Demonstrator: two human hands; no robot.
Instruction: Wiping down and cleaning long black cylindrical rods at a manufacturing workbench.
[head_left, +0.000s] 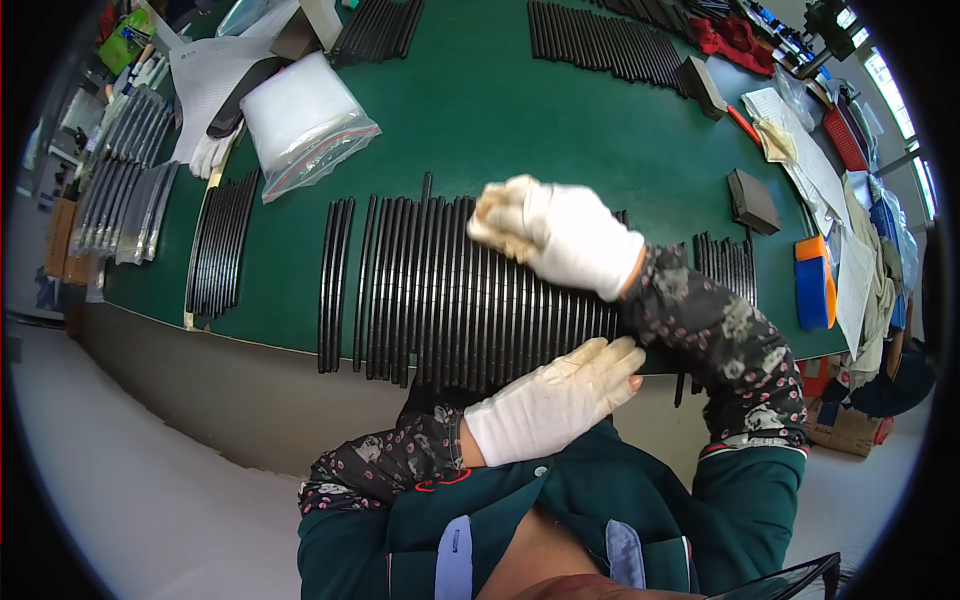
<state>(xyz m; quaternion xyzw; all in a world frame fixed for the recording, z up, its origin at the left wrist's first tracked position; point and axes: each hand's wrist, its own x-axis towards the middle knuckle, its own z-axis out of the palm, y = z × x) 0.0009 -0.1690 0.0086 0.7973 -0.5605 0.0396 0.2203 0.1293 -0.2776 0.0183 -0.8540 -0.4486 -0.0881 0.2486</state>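
A row of black rods lies side by side along the near edge of the green table, their near ends reaching past it. One rod stands out beyond the others at the far end. My left hand, in a white glove with bare fingertips, lies with fingers stretched out against the near ends of the rods. My right hand, gloved too, is over the far ends with its fingers curled together. Whatever may be inside those fingers is hidden. My right forearm covers some rods at the right.
More rods are grouped at the left, others at the back. A zip bag of white material sits back left. At the right are dark blocks, an orange-and-blue tape roll and a red basket.
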